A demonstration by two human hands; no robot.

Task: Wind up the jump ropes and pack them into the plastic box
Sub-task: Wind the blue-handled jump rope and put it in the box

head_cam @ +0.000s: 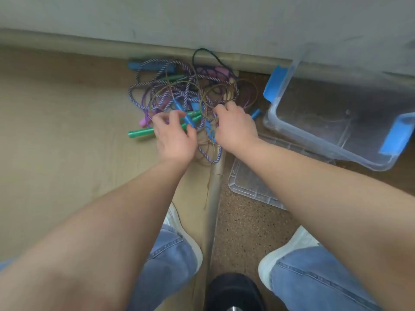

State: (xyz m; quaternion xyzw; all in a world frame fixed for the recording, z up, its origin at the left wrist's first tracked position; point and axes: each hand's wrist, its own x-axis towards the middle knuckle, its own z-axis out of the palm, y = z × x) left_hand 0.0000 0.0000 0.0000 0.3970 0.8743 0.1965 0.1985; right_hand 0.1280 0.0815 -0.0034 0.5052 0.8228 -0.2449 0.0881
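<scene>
From the head camera we see the jump ropes (186, 95) lying in one big messy pile on the floor, close to the wall. None of them is wound up yet. The plastic box (318, 144) sits to the right of the pile, open, with no rope in it. Its clear lid (253, 182) lies flat on the floor, partly under the box.

Our left hand (173, 135) is half wide, with the fingers bent over a green handle (141, 132) and a blue handle (184, 115). We cannot tell if it holds one yet. Our right hand (235, 126) has its fingers curled into the pile, and it seems to pinch a thin brown rope (247, 90).

We think a few things could go wrong here. The thin brown rope loops through the purple and white braided rope (139, 90), so a hard pull could make a tight knot. If we lift one rope fast, the whole pile may come up with it, and handles may swing and hit the box. Each hand may also grab a different rope, and then nothing will come free. The picture is a bit blurry, so we cannot follow which handle goes with which rope. Loose loops also lie near our feet, where we could step on them.
</scene>
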